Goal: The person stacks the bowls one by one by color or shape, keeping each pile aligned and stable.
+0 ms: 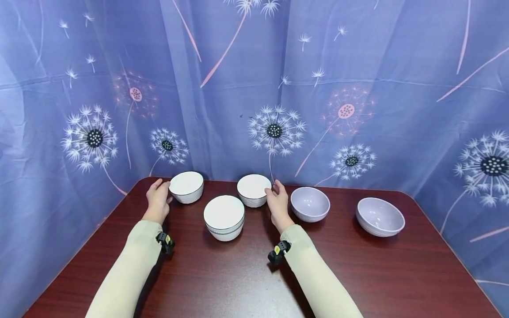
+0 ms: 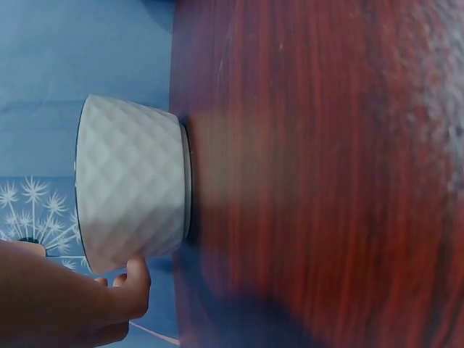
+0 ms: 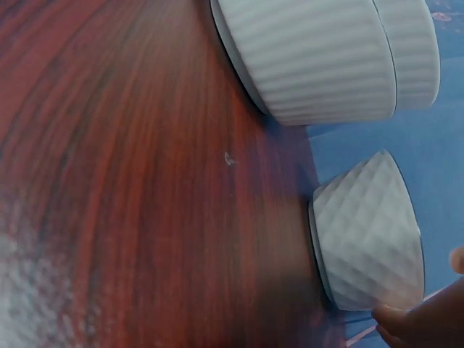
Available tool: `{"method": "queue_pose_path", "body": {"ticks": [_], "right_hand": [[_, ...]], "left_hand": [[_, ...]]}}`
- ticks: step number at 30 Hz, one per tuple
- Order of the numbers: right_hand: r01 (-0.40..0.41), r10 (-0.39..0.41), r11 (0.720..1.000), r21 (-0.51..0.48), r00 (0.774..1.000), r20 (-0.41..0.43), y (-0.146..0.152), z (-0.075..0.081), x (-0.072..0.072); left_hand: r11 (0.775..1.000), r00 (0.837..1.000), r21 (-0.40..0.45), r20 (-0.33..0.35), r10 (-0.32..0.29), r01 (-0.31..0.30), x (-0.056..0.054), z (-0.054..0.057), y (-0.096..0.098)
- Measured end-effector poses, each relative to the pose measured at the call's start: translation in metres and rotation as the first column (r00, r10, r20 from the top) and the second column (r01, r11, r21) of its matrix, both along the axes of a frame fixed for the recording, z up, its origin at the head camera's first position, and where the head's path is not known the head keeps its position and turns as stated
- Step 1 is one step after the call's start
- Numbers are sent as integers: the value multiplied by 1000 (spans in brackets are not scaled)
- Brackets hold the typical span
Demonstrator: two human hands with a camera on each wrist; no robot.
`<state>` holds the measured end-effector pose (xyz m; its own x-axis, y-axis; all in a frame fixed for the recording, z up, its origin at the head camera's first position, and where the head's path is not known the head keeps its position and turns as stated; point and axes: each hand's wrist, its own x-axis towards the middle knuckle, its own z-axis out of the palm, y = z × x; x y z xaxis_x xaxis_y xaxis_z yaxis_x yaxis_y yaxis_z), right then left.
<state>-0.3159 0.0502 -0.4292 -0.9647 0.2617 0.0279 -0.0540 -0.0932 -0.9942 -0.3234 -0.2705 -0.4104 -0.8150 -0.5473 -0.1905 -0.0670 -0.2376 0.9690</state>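
Observation:
At the back left stands a white bowl [image 1: 187, 187] with a dark rim line and a diamond-patterned outside, upright on the table. My left hand [image 1: 157, 198] is at its left side, and in the left wrist view a fingertip [image 2: 138, 270] meets the bowl's wall [image 2: 130, 181]. A second diamond-patterned white bowl [image 1: 253, 191] stands further right. At its right side is my right hand [image 1: 278, 204], with a digit [image 3: 390, 317] against the wall in the right wrist view. Between them, nearer me, sit two nested white ribbed bowls [image 1: 224, 218].
Right of my right hand stands a pale lilac bowl [image 1: 310, 205], with another lilac bowl [image 1: 380, 217] further right. All rest on a dark red wooden table [image 1: 222, 282]. A blue dandelion-print curtain [image 1: 238, 110] hangs behind and beside it.

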Motion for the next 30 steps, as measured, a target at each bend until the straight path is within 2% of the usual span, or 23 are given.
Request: {"method": "queue_pose_path", "body": {"ticks": [4,9,15,23,30], "right_hand": [[-15,18,998,-53,998,55,-1,-3,-1],[-66,78,990,-126,993,90,-2,-7,-4],[-89,106,987,-137,987,118,-4,-8,-3],[-88,108,982,-166,988,111,-5,-8,-2],[-73,93,978,-197,991,94,-7,-11,-2]], "left_hand": [[999,1000,45,11,-19,19,1,0,2],[993,998,101,16,-54,53,0,-2,5],[984,995,154,30,-91,85,-1,-6,6],[974,992,199,41,-121,110,-1,-10,8],[970,991,205,20,-135,129,2,-12,10]]}}
